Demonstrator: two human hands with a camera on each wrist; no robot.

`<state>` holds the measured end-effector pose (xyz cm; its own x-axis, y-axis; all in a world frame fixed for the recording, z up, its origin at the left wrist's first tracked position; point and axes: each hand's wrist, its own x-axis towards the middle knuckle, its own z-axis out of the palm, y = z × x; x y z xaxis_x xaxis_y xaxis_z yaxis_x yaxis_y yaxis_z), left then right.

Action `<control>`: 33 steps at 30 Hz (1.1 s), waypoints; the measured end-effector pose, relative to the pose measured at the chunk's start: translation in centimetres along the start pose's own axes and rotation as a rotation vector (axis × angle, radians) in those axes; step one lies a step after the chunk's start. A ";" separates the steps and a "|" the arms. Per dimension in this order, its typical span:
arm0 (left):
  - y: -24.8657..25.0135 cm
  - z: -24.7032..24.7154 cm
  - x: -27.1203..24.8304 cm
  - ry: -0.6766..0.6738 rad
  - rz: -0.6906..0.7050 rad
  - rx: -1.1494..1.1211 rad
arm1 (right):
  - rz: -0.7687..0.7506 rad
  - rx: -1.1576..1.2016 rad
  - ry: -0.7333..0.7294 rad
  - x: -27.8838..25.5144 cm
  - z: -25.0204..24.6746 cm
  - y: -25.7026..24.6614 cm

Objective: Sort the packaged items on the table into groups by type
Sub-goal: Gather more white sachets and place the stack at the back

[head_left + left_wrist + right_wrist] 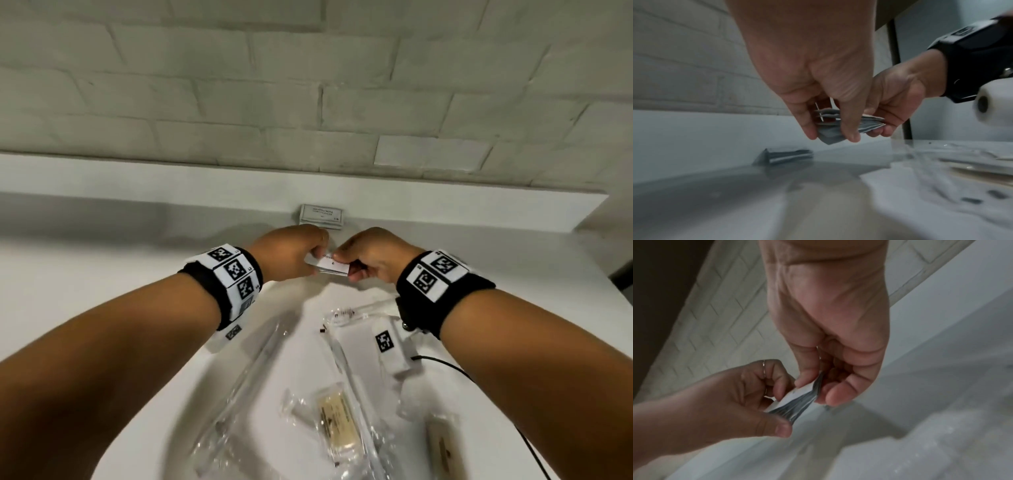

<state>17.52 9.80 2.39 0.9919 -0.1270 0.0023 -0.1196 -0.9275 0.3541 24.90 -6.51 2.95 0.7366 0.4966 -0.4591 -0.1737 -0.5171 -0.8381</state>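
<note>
Your left hand [291,253] and your right hand [368,255] meet above the white table [102,274], both grasping the same small bundle of flat white sachets [327,266]. In the left wrist view the sachets [840,125] fan out into several thin layers, pinched between your left thumb and fingertips [809,129] at one end, while your right hand [894,100] curls under the other end. The right wrist view shows the same bundle [797,400] edge-on, your right thumb on top and curled fingers [836,394] beneath, your left hand [748,395] clenched on the opposite end.

Take the held bundle as the landmark. Just beyond it, against the low ledge of the brick wall [308,85], lies a neat stack of printed white sachets [321,216] flat on the table; from the left wrist it sits below and to the left of the bundle [785,156]. On the near side of the bundle, toward you, clear plastic packets are scattered: a wrapped toothbrush [356,311] close under your right wrist, long clear sleeves [253,370], and two packets with pale yellowish contents [337,421] [445,448] nearest you. A black cable [479,387] runs off to the right of these.
</note>
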 end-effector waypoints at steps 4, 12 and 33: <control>-3.1 0.9 2.9 -0.077 -0.047 0.018 | -0.080 -0.302 0.045 4.4 0.8 -0.5; -5.0 1.7 6.2 -0.190 -0.105 0.024 | -0.090 -0.869 0.093 9.3 0.9 -0.5; -5.7 1.9 5.7 -0.134 -0.135 -0.003 | -0.231 -1.151 0.066 8.6 0.9 -0.5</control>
<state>23.82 13.74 -1.38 0.9843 -0.0470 -0.1699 0.0149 -0.9381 0.3460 30.73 -1.38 -0.86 0.7117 0.6415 -0.2862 0.6364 -0.7614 -0.1240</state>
